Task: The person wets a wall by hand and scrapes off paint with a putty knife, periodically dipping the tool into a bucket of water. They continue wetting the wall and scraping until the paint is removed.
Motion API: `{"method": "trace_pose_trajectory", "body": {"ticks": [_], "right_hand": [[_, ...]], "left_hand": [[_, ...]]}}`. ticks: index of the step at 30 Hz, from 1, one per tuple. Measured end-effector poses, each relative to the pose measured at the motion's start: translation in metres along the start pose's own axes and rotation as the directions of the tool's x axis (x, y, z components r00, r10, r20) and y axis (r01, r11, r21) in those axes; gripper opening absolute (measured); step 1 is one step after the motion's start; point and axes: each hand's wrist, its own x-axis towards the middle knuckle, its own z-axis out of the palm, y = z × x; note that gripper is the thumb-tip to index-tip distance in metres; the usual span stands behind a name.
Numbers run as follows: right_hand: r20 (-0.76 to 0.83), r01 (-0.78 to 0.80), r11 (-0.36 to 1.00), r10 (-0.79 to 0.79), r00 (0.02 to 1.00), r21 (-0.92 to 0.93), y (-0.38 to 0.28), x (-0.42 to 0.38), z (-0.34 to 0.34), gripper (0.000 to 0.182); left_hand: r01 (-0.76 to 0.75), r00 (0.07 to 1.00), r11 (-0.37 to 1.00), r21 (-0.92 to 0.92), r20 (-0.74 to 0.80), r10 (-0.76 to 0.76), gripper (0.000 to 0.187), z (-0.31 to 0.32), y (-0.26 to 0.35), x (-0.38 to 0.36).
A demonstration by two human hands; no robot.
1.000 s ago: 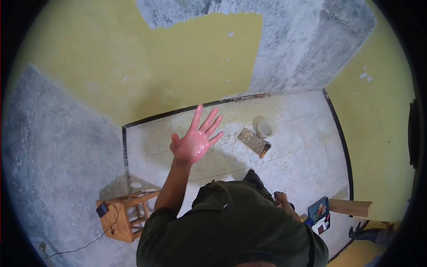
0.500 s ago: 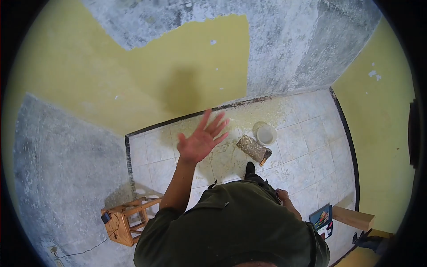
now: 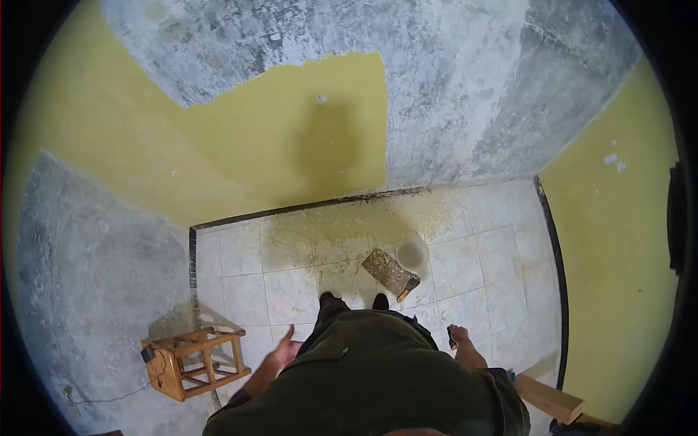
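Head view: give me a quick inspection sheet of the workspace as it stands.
Surface: tiled floor, yellow spatter near the wall base.
Job's things: paint roller lying on the floor beside a paint bucket; whether they touch is unclear.
Clutter: wooden stool, wooden plank.
Hands: left hand open, low by the hip; right hand closed on a small dark object.
Cables: cable running along the floor from the stool.
Surroundings: wall partly painted yellow, rest bare grey.

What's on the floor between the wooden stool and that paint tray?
In the head view, only bare tiled floor and the person's shoes lie between the wooden stool and the paint tray.
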Motion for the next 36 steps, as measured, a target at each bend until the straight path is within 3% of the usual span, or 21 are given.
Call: {"method": "trace_pose_trajectory", "body": {"ticks": [1,2,3,5,7,8,9,10,11,15,16,18,23,24,25,28,30,31,33,34,36], "right_hand": [[-0.003,0.354,0.794,-0.408,0.913,-0.494,0.033,0.021,0.021,0.038],[0.227,-0.279,0.96,0.266,0.937,0.023,-0.076,-0.045,-0.054,0.045],[0.23,-0.269,0.963,0.26,0.938,0.01,-0.057,-0.015,-0.037,0.045],[0.115,0.163,0.912,-0.129,0.985,-0.376,-0.019,0.033,0.006,0.047],[-0.047,0.269,0.932,-0.289,0.956,-0.244,-0.032,0.051,-0.001,0.048],[0.221,0.1,0.993,-0.111,0.969,0.06,-0.087,0.044,-0.017,0.045],[0.277,-0.244,0.898,0.145,0.95,0.365,-0.126,0.023,-0.035,0.041],[0.233,-0.217,0.883,0.127,0.964,0.417,-0.143,0.025,-0.04,0.039],[0.234,-0.184,0.871,0.083,0.969,0.455,-0.161,0.023,-0.05,0.039],[-0.077,0.058,0.85,-0.021,0.997,0.524,-0.186,0.038,-0.051,0.037],[-0.02,-0.011,0.819,0.027,0.999,0.574,-0.191,0.034,-0.054,0.039],[0.026,-0.109,0.788,0.117,0.993,0.605,-0.215,0.003,-0.069,0.03],[0.23,-0.267,0.9,0.195,0.954,0.345,-0.117,0.037,0.013,0.046],[0.231,-0.193,0.964,0.148,0.962,0.186,-0.094,0.044,0.033,0.045],[0.223,0.391,0.784,-0.322,0.92,-0.482,-0.008,0.102,0.099,0.037],[0.303,0.46,0.795,-0.36,0.883,-0.395,-0.011,0.063,0.101,0.031],[0.271,0.437,0.808,-0.351,0.896,-0.396,-0.003,0.05,0.109,0.03],[0.255,0.435,0.809,-0.358,0.898,-0.395,-0.007,0.052,0.115,0.03],[0.245,0.464,0.778,-0.395,0.885,-0.423,-0.018,0.076,0.108,0.03],[0.249,0.475,0.762,-0.404,0.88,-0.441,-0.014,0.08,0.103,0.03],[0.251,0.48,0.741,-0.409,0.877,-0.47,0.001,0.082,0.099,0.03]], "left_hand": [[0.071,0.997,0.912,0.405,-0.068,-0.047,0.093,0.057,0.017,-0.022],[0.054,0.898,0.793,0.607,-0.376,0.227,0.092,0.128,0.033,-0.047],[-0.064,0.848,0.496,0.866,-0.215,0.484,0.087,0.211,0.049,-0.062],[-0.372,0.661,0.13,0.919,0.164,0.732,0.084,0.283,0.098,-0.076],[-0.684,0.43,-0.223,0.695,0.63,0.647,0.085,0.383,0.113,-0.093],[-0.855,0.139,-0.218,0.47,0.614,0.777,0.087,0.482,0.048,-0.108],[-0.9,-0.005,-0.409,0.153,0.933,0.359,0.074,0.513,0.057,-0.114],[-0.963,-0.134,-0.234,-0.138,0.99,-0.032,0.065,0.545,0.064,-0.11],[-0.962,-0.147,-0.23,-0.148,0.989,-0.023,0.065,0.564,0.054,-0.106],[-0.734,-0.679,0.017,-0.679,0.733,-0.04,0.035,0.616,0.019,-0.097],[-0.74,-0.673,0.021,-0.672,0.739,-0.032,0.035,0.609,0.015,-0.097],[-0.933,-0.357,0.003,-0.359,0.927,-0.113,0.046,0.596,0.008,-0.099],[-0.943,-0.327,0.007,-0.333,0.922,-0.208,0.02,0.618,0.031,-0.109],[-0.945,-0.318,0.004,-0.327,0.917,-0.24,0.021,0.625,0.036,-0.113],[-0.945,-0.319,0.008,-0.327,0.916,-0.244,0.021,0.634,0.04,-0.121],[-0.909,-0.287,-0.266,-0.32,0.945,-0.156,0.042,0.648,0.051,-0.13],[-0.688,-0.392,-0.609,-0.393,0.909,-0.144,0.077,0.642,0.056,-0.12],[-0.691,-0.389,-0.606,-0.394,0.909,-0.148,0.077,0.645,0.06,-0.116],[-0.961,-0.113,-0.16,-0.226,0.848,-0.519,0.087,0.655,0.068,-0.108],[-0.982,-0.17,0.141,-0.126,0.916,-0.364,0.066,0.653,0.057,-0.108],[-0.978,-0.175,0.168,-0.123,0.925,-0.337,0.066,0.63,0.056,-0.117]]}}
